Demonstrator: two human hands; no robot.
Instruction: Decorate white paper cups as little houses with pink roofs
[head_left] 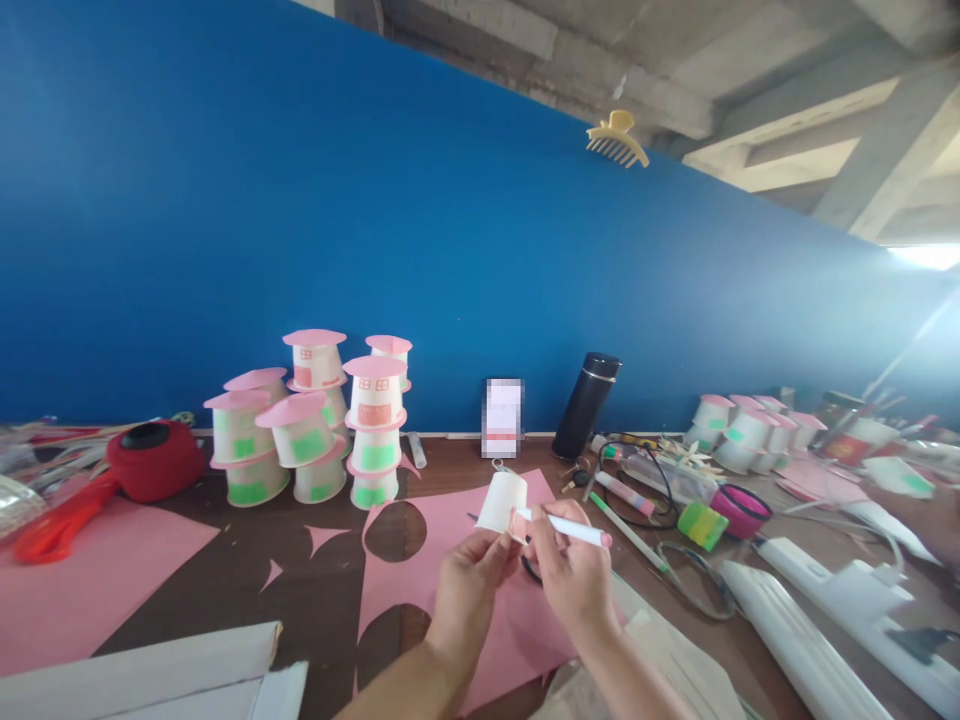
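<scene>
A white paper cup point(500, 500) lies tilted on its side in my left hand point(471, 575), whose fingers pinch it at the lower rim. My right hand point(574, 575) grips a white marker pen point(574, 527) with a pink end. The marker's tip points at the cup's right side, where a pinkish-orange drawn mark shows. Both hands are above a pink paper sheet point(420, 580) that has round holes cut out of it. Some of my left fingertips are hidden behind the cup.
Left of the sheet stand stacked paper-cup houses point(376, 385) with pink roofs. A red tape measure-like object point(154, 465) sits farther left. To the right are a black bottle point(589, 405), a green marker point(628, 532), pink tape point(741, 510) and a white power strip point(840, 610). Another person's hand point(926, 510) is at far right.
</scene>
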